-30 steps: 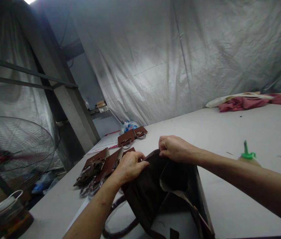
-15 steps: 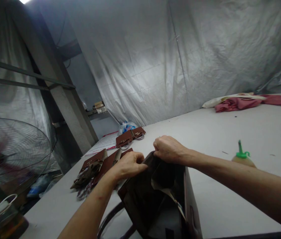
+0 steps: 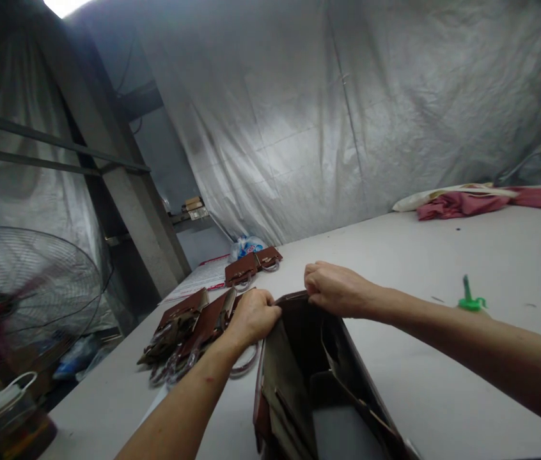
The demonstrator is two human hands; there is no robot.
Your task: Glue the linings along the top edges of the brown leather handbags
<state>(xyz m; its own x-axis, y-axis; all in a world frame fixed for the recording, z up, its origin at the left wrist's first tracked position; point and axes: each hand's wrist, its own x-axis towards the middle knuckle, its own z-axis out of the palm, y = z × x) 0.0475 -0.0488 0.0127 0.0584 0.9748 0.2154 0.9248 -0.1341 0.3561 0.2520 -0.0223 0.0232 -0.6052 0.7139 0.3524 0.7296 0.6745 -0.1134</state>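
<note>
An open brown handbag (image 3: 265,418) stands in front of me at the lower middle, its mouth facing me so that the dark lining and an inner pocket show. My left hand (image 3: 255,313) is closed on the far left part of its rim. At the far right corner of the same rim, my right hand (image 3: 332,287) is pinched shut on the edge. Between the two hands the far rim is stretched. The bag's lower part runs out of view.
Several brown bags (image 3: 208,319) with wrapped handles lie to the left, more farther back (image 3: 242,268). A green-capped bottle (image 3: 472,301) stands behind my right forearm. Pink cloth (image 3: 467,203) lies at the back right. A fan (image 3: 31,294) and a lidded jar (image 3: 9,418) are at left.
The bag's mouth has been spread wider and turned, showing more of the inside. My left hand has moved slightly and its fingers have closed on the rim; the right has shifted slightly right.
</note>
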